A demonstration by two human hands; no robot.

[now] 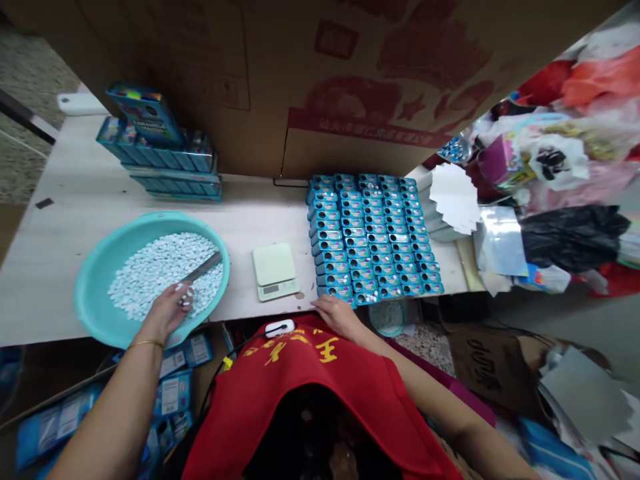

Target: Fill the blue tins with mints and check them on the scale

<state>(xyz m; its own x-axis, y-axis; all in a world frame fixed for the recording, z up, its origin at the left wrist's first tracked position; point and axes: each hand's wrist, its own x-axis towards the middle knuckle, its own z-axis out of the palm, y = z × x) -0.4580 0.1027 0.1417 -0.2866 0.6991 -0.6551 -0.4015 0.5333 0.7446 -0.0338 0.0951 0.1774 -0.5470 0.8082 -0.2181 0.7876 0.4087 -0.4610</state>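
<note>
My left hand (167, 308) reaches into a teal basin (95, 280) full of small white pieces (155, 267). Its fingers are closed on a few of those white pieces, beside a grey metal scoop handle (203, 267) lying in the basin. My right hand (336, 311) rests at the table's front edge, touching the nearest row of a block of several small blue boxes (373, 237). Its fingers lie flat and hold nothing. A small white digital scale (275, 270) stands between the basin and the boxes.
Stacked blue packages (165, 157) sit at the back left against big cardboard cartons (320, 73). White cards (455, 197), foil sheets (500, 240) and plastic bags (570, 233) crowd the right. More blue packs (175, 390) lie under the table.
</note>
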